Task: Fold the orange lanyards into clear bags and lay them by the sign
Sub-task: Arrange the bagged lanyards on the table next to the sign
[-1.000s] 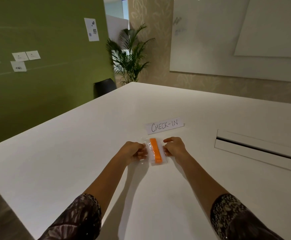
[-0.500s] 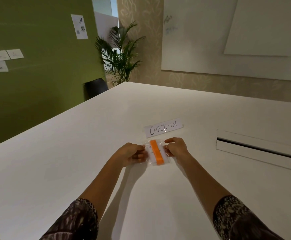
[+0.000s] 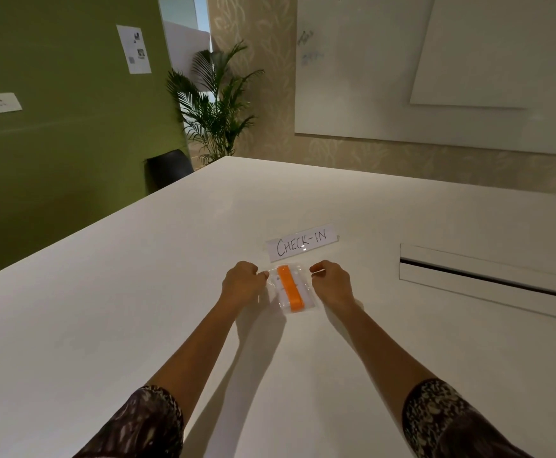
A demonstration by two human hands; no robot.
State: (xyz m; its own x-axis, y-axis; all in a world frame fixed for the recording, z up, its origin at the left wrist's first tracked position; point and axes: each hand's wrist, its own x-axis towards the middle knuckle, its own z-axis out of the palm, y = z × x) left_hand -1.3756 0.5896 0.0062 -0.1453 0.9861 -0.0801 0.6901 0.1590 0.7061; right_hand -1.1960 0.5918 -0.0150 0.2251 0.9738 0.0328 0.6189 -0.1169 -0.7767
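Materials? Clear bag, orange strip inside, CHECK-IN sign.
Small clear bag: thin glossy plastic film, likely; see-through with wrinkle glints. Folded orange lanyard inside: matte woven strap, probably; flat, no shine. White CHECK-IN sign: matte paper or card, hand-lettered in marker.

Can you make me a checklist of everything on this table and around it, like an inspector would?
Surface: white table, with a long slot on its right side.
Job's things: one clear bag holding a folded orange lanyard lies flat just in front of the CHECK-IN sign.
Clutter: nothing seen.
Hands: left hand and right hand sit at the bag's two sides, fingers curled; whether they pinch its edges cannot be told.
Cables: nothing seen.
Surroundings: green wall with papers, potted palm, whiteboard.
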